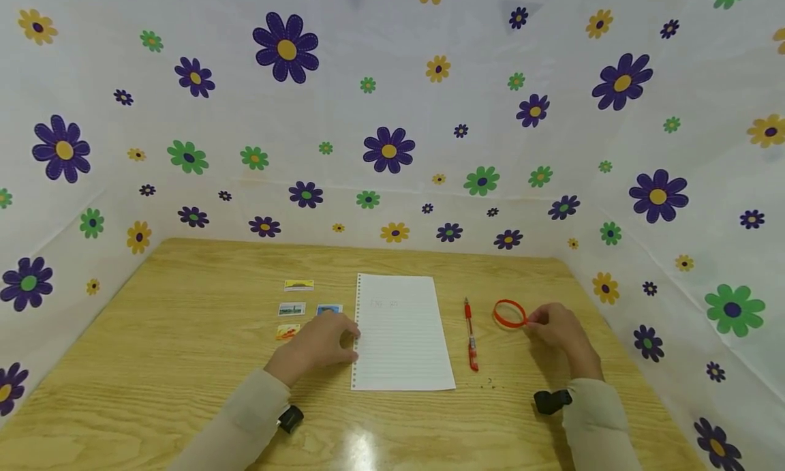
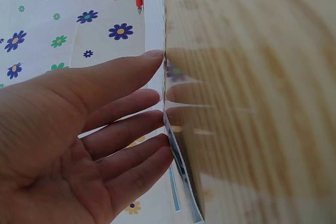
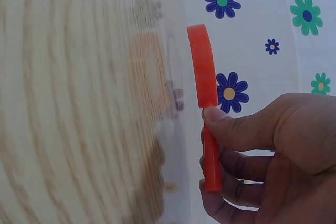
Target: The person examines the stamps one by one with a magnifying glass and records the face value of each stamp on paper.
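My right hand (image 1: 561, 331) grips the handle of a red-rimmed magnifying glass (image 1: 509, 301). In the right wrist view, thumb and fingers pinch that handle, and the rim stands edge-on above the table. My left hand (image 1: 315, 345) rests at the left edge of a lined, punched sheet of paper (image 1: 405, 348), thumb and fingers apart and holding nothing. Faint writing shows near the sheet's top. Several small picture stamps lie left of the paper; a blue stamp (image 1: 329, 309) is partly hidden behind my left hand, and an orange stamp (image 1: 287, 332) lies beside it.
A red pen (image 1: 471, 335) lies between the paper and the magnifying glass. Small dark specks (image 1: 490, 382) dot the wooden table (image 1: 153, 341) below it. Above the orange stamp are a grey-green stamp (image 1: 291, 309) and a yellow stamp (image 1: 298, 285). Flowered white sheeting (image 1: 343, 110) surrounds the table's back and sides.
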The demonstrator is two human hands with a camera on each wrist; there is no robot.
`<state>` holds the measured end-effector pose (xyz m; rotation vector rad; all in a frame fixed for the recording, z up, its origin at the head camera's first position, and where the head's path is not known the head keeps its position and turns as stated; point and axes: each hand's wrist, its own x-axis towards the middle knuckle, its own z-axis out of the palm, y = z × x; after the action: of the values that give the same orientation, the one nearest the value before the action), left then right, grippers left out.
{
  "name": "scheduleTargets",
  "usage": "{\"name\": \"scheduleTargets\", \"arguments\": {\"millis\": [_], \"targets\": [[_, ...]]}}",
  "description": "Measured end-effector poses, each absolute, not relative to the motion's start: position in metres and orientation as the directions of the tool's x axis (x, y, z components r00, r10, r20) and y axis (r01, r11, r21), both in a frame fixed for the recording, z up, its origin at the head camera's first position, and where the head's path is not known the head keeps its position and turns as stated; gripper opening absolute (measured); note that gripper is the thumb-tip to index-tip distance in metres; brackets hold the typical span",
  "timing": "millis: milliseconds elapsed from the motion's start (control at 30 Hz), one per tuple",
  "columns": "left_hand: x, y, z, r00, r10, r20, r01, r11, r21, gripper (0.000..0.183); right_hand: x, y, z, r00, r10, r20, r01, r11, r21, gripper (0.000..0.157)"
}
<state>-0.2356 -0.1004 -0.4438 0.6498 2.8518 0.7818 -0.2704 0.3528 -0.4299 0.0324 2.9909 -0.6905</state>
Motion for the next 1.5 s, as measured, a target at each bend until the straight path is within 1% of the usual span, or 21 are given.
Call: {"name": "scheduleTargets", "arguments": {"millis": [200,600,1233,1367,1500], "targets": [[-0.2349,-0.1014,-0.4437,-0.904,0.428,-0.009,0.361,0.774,0.519,0.033,-0.2697,0.3529,-0.4318,-0.998,0.014,-0.066,0.041,0.902,-0.429,0.015],[-0.2365,-0.1013,-0.4464,-0.896,0.445,-0.005,0.377,0.765,0.522,0.033,-0.2696,0.3536,-0.4345,-0.998,0.002,-0.064,0.028,0.908,-0.418,0.014],[-0.2398,-0.0996,-0.4488,-0.901,0.434,-0.017,0.367,0.782,0.504,0.035,-0.2693,0.3525,-0.4315,-0.990,0.023,-0.141,0.081,0.902,-0.424,0.015],[-0.2395,-0.0994,-0.4514,-0.905,0.425,-0.026,0.355,0.786,0.506,0.035,-0.2677,0.3520,-0.4298,-0.988,0.035,-0.151,0.097,0.900,-0.426,0.020],[-0.2400,-0.0995,-0.4514,-0.905,0.425,-0.015,0.360,0.783,0.507,0.035,-0.2678,0.3517,-0.4276,-0.994,0.044,-0.095,0.081,0.900,-0.429,0.027]]}}
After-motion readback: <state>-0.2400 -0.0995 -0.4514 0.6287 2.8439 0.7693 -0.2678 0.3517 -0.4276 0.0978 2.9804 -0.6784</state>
